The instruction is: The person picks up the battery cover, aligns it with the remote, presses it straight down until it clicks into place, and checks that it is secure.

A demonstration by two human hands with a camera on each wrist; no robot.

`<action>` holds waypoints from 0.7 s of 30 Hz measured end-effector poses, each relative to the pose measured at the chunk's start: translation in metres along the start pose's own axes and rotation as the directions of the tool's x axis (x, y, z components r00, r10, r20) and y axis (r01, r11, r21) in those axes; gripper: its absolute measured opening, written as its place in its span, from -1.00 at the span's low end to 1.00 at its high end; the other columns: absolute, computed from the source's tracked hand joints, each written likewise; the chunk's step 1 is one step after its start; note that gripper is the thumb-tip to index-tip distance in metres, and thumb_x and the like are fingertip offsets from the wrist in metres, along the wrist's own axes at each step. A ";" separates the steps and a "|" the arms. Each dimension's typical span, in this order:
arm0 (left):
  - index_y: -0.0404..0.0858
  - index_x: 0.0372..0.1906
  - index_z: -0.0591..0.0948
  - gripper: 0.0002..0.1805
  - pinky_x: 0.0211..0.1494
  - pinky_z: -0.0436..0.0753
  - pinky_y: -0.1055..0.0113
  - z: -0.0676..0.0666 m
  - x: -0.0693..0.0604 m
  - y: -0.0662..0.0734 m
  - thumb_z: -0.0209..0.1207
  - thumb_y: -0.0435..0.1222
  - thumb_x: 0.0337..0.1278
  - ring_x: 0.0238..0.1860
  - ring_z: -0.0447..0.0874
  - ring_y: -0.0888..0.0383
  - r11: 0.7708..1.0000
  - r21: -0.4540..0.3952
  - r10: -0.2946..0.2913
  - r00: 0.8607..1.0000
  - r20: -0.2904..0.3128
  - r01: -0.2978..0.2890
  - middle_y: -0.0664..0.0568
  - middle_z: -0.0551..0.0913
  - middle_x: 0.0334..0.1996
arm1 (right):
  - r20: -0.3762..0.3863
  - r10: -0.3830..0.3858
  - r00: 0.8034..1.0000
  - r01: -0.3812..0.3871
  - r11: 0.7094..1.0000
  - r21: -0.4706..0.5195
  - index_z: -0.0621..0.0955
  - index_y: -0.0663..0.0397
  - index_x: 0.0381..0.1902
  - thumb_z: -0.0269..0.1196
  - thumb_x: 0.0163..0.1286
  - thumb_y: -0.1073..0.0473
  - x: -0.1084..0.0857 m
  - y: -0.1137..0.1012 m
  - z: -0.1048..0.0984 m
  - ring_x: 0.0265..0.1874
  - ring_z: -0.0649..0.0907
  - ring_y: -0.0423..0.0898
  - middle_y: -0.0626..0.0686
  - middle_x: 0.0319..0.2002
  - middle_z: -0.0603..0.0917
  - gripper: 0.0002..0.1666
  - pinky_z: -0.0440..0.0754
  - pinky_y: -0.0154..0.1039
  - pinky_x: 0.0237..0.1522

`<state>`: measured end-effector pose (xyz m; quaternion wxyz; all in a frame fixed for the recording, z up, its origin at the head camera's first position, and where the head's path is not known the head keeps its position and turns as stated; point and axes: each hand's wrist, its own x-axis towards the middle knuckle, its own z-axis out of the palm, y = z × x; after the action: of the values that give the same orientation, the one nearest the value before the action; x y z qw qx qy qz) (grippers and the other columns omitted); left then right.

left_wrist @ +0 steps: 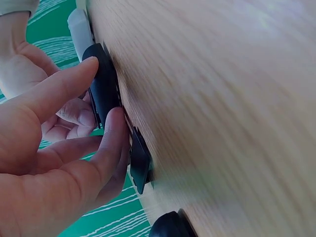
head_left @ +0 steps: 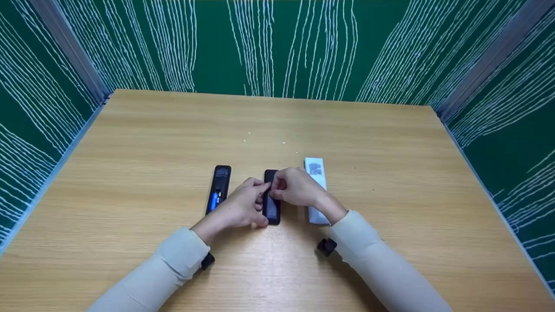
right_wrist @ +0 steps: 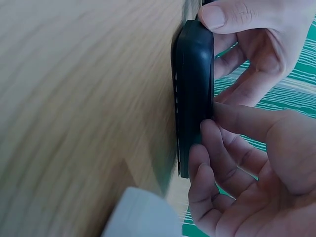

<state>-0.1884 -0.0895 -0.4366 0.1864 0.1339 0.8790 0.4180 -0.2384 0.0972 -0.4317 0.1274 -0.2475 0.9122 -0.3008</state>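
Black remote (head_left: 272,211), gripped by the left hand (head_left: 244,206) and pinched along its edge by the right hand (head_left: 299,187), might twist loose if they press unevenly

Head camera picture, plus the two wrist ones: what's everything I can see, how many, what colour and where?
Middle remote control: one, black, table centre
Left remote control: one, black, table left
Battery: at least one, blue, inside the left remote control
Flat piece: one, black, near the middle remote control
Right remote control: one, white, table right
Specks: at least four, pale, farther back
Table: one, wood-brown
Walls: three, green, white lines, around
Posts: two, grey, far corners
Sleeves: two, pale, forearms
Wrist cameras: two, black, cuffs
Left hand: one, bare, gripping the middle remote control
Right hand: one, bare, same remote
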 end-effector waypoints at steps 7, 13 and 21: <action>-0.38 0.62 0.27 0.13 0.22 0.71 0.29 0.000 0.000 0.001 0.55 -0.59 -0.16 0.11 0.64 0.05 1.000 -0.002 -0.015 1.000 0.000 0.015 -0.11 0.34 0.49 | -0.011 0.013 1.000 -0.013 1.000 -0.020 0.69 0.09 -0.38 0.47 0.39 0.20 0.001 0.001 0.002 -0.49 0.54 -0.18 -0.06 -0.46 0.68 -0.83 0.49 -0.30 -0.39; -0.38 0.61 0.29 0.12 0.21 0.71 0.28 0.001 0.000 -0.001 0.55 -0.59 -0.16 0.10 0.64 0.05 1.000 0.000 -0.004 1.000 -0.004 0.004 -0.12 0.34 0.48 | -0.017 0.017 1.000 -0.018 0.999 -0.051 0.67 0.06 -0.39 0.48 0.38 0.15 -0.001 0.001 0.001 -0.51 0.52 -0.19 -0.08 -0.47 0.66 -0.79 0.46 -0.31 -0.42; -0.39 0.61 0.30 0.12 0.20 0.71 0.28 0.001 0.000 -0.001 0.54 -0.61 -0.20 0.09 0.62 0.05 1.000 -0.015 -0.003 1.000 -0.012 0.003 -0.11 0.36 0.47 | 0.003 0.065 0.998 -0.064 0.995 -0.081 0.63 0.03 -0.37 0.46 0.41 0.07 -0.001 0.000 0.000 -0.55 0.46 -0.18 -0.07 -0.48 0.55 -0.75 0.39 -0.30 -0.47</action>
<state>-0.1883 -0.0893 -0.4376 0.1827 0.1286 0.8771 0.4252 -0.2375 0.0983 -0.4316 0.1294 -0.2236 0.9307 -0.2587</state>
